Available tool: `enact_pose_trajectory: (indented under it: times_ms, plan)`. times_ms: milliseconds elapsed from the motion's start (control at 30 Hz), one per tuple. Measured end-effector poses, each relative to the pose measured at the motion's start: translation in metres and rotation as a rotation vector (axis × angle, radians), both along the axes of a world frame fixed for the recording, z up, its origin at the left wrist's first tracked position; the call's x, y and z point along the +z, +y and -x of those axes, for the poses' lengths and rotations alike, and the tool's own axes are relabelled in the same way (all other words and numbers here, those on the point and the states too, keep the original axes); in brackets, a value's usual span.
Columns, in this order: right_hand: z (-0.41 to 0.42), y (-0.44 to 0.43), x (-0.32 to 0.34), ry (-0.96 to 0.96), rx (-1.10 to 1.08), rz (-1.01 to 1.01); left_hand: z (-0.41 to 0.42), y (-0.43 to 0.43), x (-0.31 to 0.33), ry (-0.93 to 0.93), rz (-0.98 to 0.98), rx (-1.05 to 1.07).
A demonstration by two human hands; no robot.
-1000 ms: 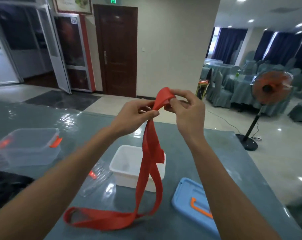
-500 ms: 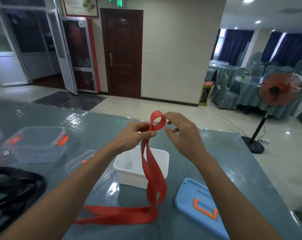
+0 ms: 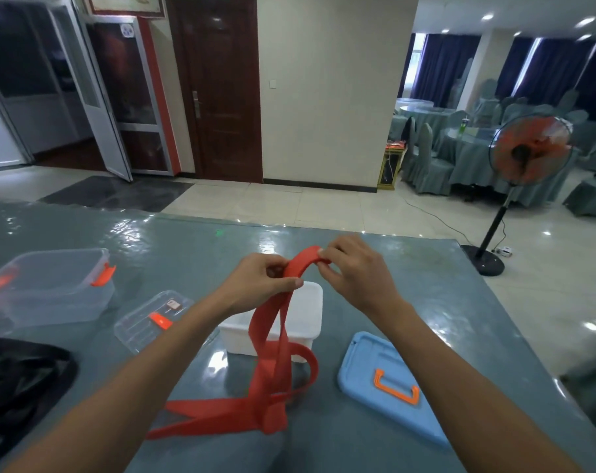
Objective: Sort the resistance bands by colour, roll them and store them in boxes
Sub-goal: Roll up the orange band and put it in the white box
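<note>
Pinching the arched top of the red resistance band [image 3: 272, 353]: left hand [image 3: 259, 285] clamps one side, right hand [image 3: 354, 271] fingertips clamp the other, above the white box [image 3: 308, 312]. Band hangs down the box's front, tail folded on the table [image 3: 433, 302]. Blue lid [image 3: 364, 367] near the right edge. Clear lid [image 3: 143, 326] and clear box [image 3: 51, 295] left. Tabletop runs beyond the hands to the far edge.

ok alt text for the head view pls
Left hand and right hand pinch the top of a red band by a white box on a table. A blue lid lies right, a clear box and black bands left.
</note>
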State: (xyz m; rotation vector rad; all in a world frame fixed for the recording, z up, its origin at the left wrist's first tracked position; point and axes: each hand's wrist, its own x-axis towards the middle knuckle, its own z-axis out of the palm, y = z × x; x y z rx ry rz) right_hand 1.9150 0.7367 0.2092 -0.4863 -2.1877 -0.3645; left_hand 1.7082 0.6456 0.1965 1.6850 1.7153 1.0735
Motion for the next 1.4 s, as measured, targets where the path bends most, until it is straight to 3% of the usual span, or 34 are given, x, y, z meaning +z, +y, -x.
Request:
enact_pose_trajectory:
  times_ms: [100,200,400,567,700,867,967,1067,1200,1400]
  plan:
    - [0.009,-0.001,-0.012,0.156,-0.064,0.067,-0.017,0.0,-0.019,-0.103,-0.078,0.084]
    - [0.024,-0.014,-0.022,0.388,-0.103,0.259,-0.031,0.001,-0.035,-0.179,-0.183,0.142]
    - [0.052,-0.044,-0.027,0.729,-0.018,1.132,-0.039,0.005,-0.053,-0.206,-0.287,0.251]
    - [0.05,-0.049,-0.028,0.796,0.104,1.556,-0.034,0.001,-0.06,-0.21,-0.318,0.281]
    - [0.045,-0.05,-0.029,0.631,0.198,1.561,-0.023,-0.008,-0.062,-0.206,-0.357,0.227]
    - [0.034,-0.041,-0.025,0.267,0.117,1.305,-0.006,-0.019,-0.055,-0.111,-0.224,0.1]
    - [0.03,-0.035,-0.024,-0.106,0.057,1.035,0.005,-0.02,-0.043,0.065,-0.029,-0.061]
    - [0.03,-0.033,-0.025,-0.29,0.047,0.983,0.009,-0.021,-0.031,0.311,0.13,-0.158]
    - [0.027,-0.034,-0.028,-0.296,0.039,1.058,0.008,-0.02,-0.022,0.481,0.186,-0.201]
    - [0.021,-0.045,-0.039,0.132,0.201,1.318,0.013,-0.022,-0.019,0.148,0.101,-0.186]
